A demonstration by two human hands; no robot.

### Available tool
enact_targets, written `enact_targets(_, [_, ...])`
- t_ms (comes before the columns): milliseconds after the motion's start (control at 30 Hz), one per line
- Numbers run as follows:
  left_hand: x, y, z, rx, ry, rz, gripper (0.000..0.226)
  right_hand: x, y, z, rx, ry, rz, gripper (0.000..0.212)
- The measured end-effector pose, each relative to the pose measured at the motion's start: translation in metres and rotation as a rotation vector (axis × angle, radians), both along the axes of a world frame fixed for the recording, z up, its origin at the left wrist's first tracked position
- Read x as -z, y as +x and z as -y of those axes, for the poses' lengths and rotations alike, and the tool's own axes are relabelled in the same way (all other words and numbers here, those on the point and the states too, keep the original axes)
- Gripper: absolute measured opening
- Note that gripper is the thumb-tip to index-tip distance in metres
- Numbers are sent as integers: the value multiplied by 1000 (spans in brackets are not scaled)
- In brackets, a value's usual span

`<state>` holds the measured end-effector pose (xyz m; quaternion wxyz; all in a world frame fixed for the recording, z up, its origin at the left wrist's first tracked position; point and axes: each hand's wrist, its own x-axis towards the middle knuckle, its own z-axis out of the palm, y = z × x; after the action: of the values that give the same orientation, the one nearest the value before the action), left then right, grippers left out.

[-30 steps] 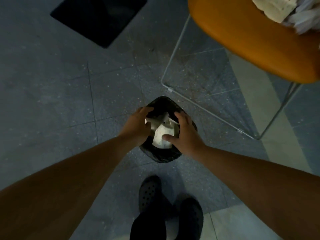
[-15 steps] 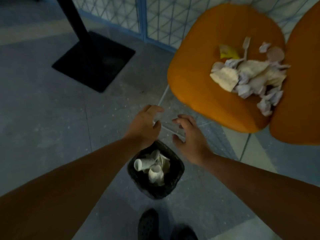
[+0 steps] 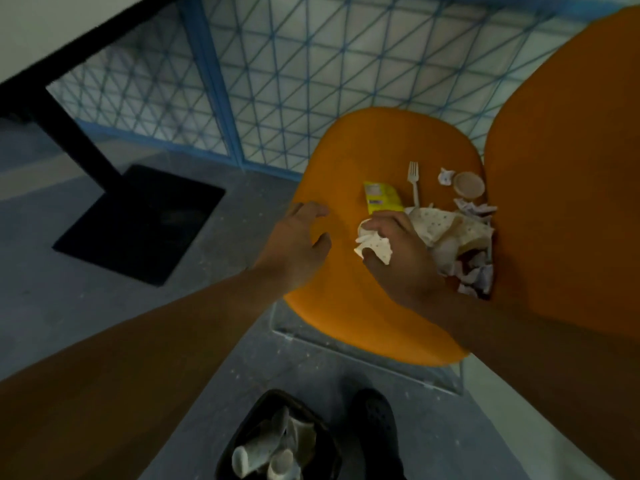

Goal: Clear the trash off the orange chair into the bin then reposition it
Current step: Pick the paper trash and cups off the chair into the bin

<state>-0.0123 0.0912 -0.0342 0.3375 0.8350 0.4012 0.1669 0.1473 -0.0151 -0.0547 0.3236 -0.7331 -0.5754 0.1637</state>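
Bare forearms without sleeves, black perforated clog (image 3: 375,422), perhaps dark trousers above it

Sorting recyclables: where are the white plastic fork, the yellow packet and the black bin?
White plastic fork (image 3: 414,183), head view, on its handle.
Yellow packet (image 3: 381,196), head view, its middle.
Black bin (image 3: 242,432), head view, left rim.

The chair (image 3: 346,188) is bright orange. On its seat lie an off-white crumpled paper cup (image 3: 374,245) with small dark dots, a yellow packet (image 3: 382,197) with a purple band, a pale cream fork (image 3: 414,183) and a tan round lid (image 3: 469,184). The bin (image 3: 242,441) is black, with white dotted cups inside. The floor (image 3: 69,289) is speckled grey. Behind the chair, a blue mesh fence (image 3: 277,64) forms a pattern of triangles.
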Motion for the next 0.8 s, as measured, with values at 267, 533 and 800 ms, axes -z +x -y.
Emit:
enact_targets(267, [55,113,-57,-133,-98,-48,46,37,129,-51,134,-47,-19,28])
enact_targets(533, [95,216,-118,-246,-269,-167,63,72,218,-131,172,-246,-7,42])
enact_targets(800, [112,241,-141,-314,-457,-177,61,106,242,-168,283,-412,60,49])
